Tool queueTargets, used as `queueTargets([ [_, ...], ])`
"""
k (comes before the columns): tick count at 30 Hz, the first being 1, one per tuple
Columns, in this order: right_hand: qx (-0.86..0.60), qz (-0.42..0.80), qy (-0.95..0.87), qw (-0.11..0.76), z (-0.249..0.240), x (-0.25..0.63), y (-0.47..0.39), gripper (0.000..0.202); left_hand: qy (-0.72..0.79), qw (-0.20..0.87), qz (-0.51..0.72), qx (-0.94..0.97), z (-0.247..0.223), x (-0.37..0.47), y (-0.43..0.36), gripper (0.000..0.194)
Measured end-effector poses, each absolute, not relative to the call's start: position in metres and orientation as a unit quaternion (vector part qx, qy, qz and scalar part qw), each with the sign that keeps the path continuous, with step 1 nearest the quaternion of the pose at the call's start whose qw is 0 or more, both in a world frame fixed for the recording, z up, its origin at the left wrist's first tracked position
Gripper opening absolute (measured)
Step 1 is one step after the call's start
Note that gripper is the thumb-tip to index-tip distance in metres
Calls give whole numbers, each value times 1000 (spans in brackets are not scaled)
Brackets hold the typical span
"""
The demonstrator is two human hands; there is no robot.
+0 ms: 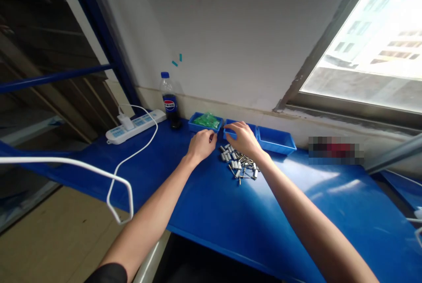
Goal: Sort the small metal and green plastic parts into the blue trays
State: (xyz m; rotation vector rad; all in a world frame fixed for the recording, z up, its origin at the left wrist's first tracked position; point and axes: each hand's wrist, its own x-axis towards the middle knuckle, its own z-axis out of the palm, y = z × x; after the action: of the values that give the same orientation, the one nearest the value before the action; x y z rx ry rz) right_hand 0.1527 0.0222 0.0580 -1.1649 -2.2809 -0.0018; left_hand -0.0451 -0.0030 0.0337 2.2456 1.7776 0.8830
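Observation:
My left hand [201,146] is closed, its fingers curled together just in front of the left blue bin; whatever it may hold is hidden. My right hand [244,139] reaches over the front of the middle blue bin [227,135], thumb and forefinger apart, with nothing visible between them. Below and between both hands lies a loose pile of small metal parts [236,165], short silvery cylinders mixed with thin brass-coloured pins or screws. The left blue bin [191,127] holds a green plastic bag [207,120]. Beside the middle bin stands the right blue bin [277,140].
On the blue table [211,204], a cola bottle [170,103] stands by the wall, near a white power strip [138,125] with a plugged-in charger. A white cable [132,160] loops across the left side. A blurred-out object [336,150] lies beneath the window at right.

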Motion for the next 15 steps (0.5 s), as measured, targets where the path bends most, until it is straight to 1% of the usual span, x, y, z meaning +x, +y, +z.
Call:
queueTargets([
  [5,-442,-6,-888,130,63,100,55,29,660,96,224,711,32,-75,2,31],
  [8,-472,2,-876,99,57,90,67,22,662,101,228,707,30,-78,3,32],
  [10,-475,6,-871,123,57,91,69,17,646,133,243,712,27,-76,4,33],
  [13,-439,24,-868,233,66,102,63,12,591,233,306,710,21,-68,6,26],
  [14,-422,31,-864,272,71,108,59,12,582,281,347,680,20,-64,7,26],
  [15,-407,43,-860,306,77,114,52,13,571,333,397,637,19,-59,7,33],
])
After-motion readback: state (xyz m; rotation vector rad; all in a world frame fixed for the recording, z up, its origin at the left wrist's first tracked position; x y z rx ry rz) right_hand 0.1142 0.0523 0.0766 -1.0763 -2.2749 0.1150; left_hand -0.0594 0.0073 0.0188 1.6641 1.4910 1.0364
